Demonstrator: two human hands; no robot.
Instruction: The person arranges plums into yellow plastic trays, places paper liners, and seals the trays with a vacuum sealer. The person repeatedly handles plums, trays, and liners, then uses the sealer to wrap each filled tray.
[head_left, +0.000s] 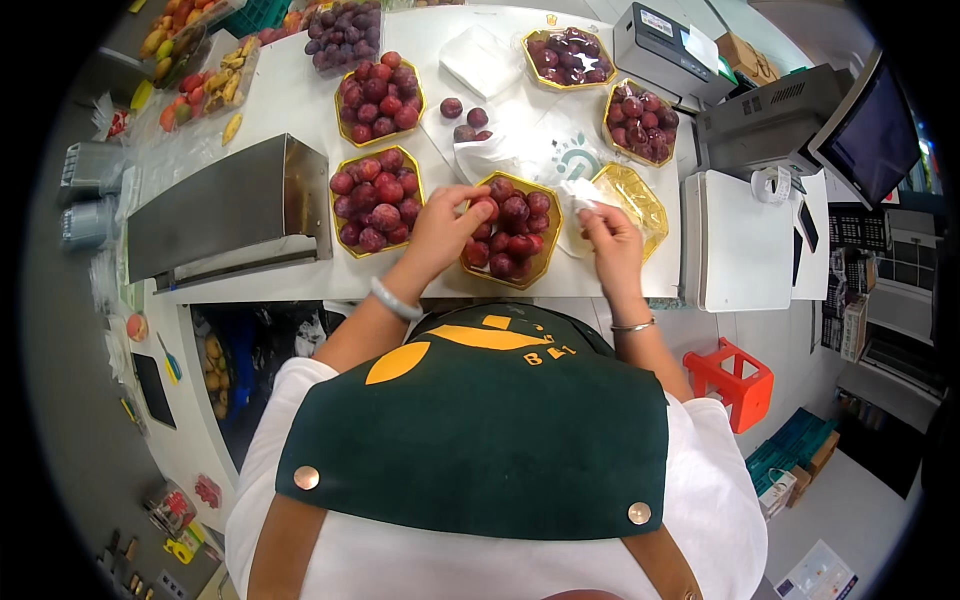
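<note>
My left hand (441, 229) pinches a red plum (493, 208) between thumb and fingers, at the left edge of a gold-rimmed tray (556, 234) heaped with plums. In my right hand (616, 238) is a crumpled white tissue (579, 193), held to the right of that tray. Behind the right hand lies a gold tray without fruit (634, 196). Left of my left hand stands another gold tray of plums (377, 196), with one more plum tray (379, 99) beyond it. Several loose plums (465, 133) lie by a white plastic bag (510, 154).
Two film-wrapped plum trays (570, 58) (641, 124) stand at the back right, near a label printer (667, 52). A steel wrapping machine (217, 210) sits at left. To the right are a white scale (739, 240) and a monitor (870, 127). A red stool (731, 382) is on the floor.
</note>
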